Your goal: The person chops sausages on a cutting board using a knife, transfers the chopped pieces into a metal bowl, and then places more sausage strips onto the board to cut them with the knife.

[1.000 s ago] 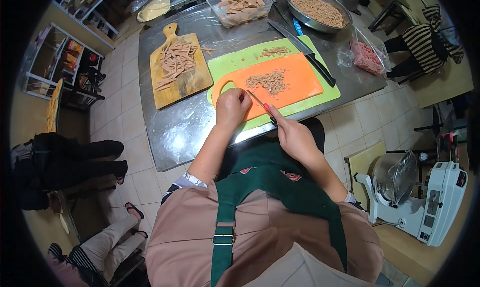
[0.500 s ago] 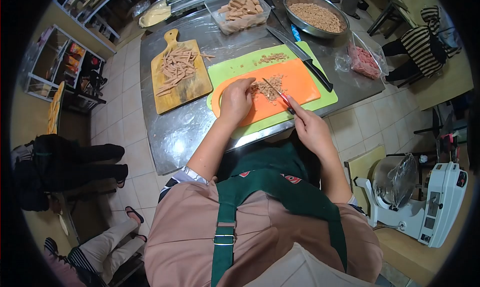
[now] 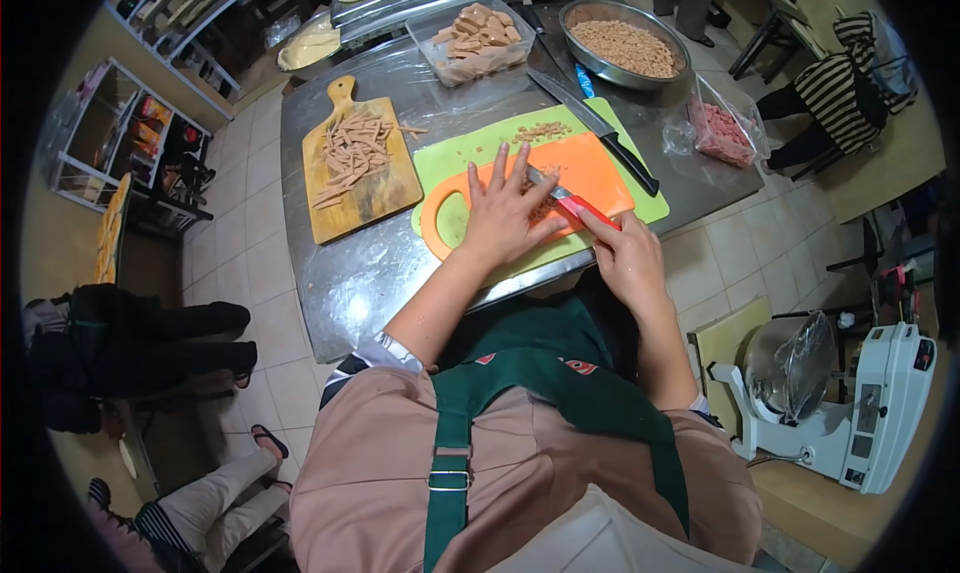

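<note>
My left hand [image 3: 503,211] is open, its fingers spread over the orange cutting board [image 3: 604,178] and the chopped brown bits there, most of them hidden beneath it. My right hand [image 3: 630,258] is wrapped round a red-handled knife [image 3: 592,214], whose blade points toward my left fingers and is partly covered by them. Under the orange board lies a green cutting board [image 3: 440,155], with more chopped bits [image 3: 541,131] near its far edge. A larger knife [image 3: 627,159] with a black handle rests across the green board's right side.
To the left, a wooden board [image 3: 395,195] bears pinkish-brown strips [image 3: 356,156]. Toward the back stand a clear tub of brown chunks [image 3: 480,30] and a metal bowl of small bits [image 3: 622,48]. Pink minced meat [image 3: 722,135] sits in a clear container at right. Other people are nearby.
My left hand has moved right from the board's left part and spread its fingers over the chopped bits. My right hand has shifted slightly right and down, turning the knife flatter.
</note>
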### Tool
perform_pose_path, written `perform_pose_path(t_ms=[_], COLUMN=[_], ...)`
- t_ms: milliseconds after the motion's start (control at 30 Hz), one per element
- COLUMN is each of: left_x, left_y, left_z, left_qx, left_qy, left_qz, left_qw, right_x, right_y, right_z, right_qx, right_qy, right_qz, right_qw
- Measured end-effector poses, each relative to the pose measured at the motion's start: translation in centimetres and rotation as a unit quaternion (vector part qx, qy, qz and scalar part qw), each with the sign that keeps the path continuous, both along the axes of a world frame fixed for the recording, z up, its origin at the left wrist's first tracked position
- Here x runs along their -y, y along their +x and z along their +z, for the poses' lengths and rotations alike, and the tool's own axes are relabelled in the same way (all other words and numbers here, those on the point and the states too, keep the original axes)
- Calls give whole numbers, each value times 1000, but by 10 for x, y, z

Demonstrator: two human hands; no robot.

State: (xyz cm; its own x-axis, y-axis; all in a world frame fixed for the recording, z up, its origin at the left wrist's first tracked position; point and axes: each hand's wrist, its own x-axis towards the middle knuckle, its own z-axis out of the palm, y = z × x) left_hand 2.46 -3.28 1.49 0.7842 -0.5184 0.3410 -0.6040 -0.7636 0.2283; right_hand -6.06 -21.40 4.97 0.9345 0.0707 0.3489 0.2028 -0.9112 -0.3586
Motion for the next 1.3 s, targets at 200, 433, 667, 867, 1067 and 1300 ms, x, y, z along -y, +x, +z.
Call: perform_pose_path(t_ms=[200,433,667,867,1067,1300], left_x=[-8,-12,-15,-34,-35,-2], left_y=[26,33,29,31,6,-1], left_z=[-4,1,7,0,-12,-10], left_qx=[-51,-40,-51,-16,-107,-123], left_qy=[51,-77,-100,-239,-98,45], left_qz=[72,17,20,83,96,95], left_qw=[995,996,993,967,985,987], right_x=[27,65,81,98,118,92], right_y=[-14,-6,4,19,51,91], right_z=[12,10,-9,-21,-49,-58], right_qx=[-111,-53,-31,-33,0,105], right_qy=[139,161,193,134,99,67], right_qz=[-21,-121,-137,-189,-178,-130], right_qw=[984,978,971,972,979,984])
